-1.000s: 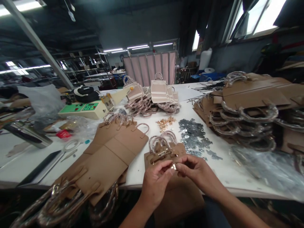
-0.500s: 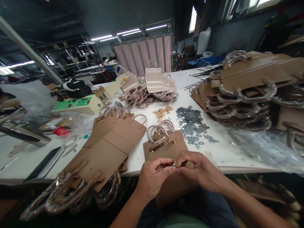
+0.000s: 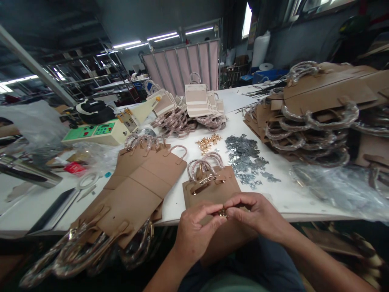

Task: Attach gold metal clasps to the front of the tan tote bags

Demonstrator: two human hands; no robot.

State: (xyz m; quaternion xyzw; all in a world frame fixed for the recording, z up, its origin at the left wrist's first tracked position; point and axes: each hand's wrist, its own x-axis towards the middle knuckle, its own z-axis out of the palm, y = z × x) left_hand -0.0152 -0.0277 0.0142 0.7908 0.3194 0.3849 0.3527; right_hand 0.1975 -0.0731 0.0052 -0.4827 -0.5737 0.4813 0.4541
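In front of me a tan handbag panel (image 3: 209, 190) with plastic-wrapped handles lies at the table edge and hangs over it toward my lap. My left hand (image 3: 196, 227) pinches a small gold metal fitting (image 3: 223, 212) just above the panel. From the other side my right hand (image 3: 258, 213) grips the same fitting, thumb and fingertips pressed together. The fitting's exact kind is mostly hidden by the fingers. Near the panel's top, a strap with a gold clasp (image 3: 209, 178) lies across it. Beyond are small gold pieces (image 3: 208, 144) and a heap of thin grey metal plates (image 3: 243, 152).
Tan bag panels (image 3: 139, 186) overlap at left, their wrapped handles hanging past the table edge. A larger stack of brown panels (image 3: 328, 89) stands at right beside clear plastic (image 3: 337, 186). Behind are pale bag pieces (image 3: 196, 95) and a green-topped control box (image 3: 91, 132).
The two hands stay together at the gold fitting; the right fingers have shifted slightly around it. The view has moved a little, and the piles lie as before.
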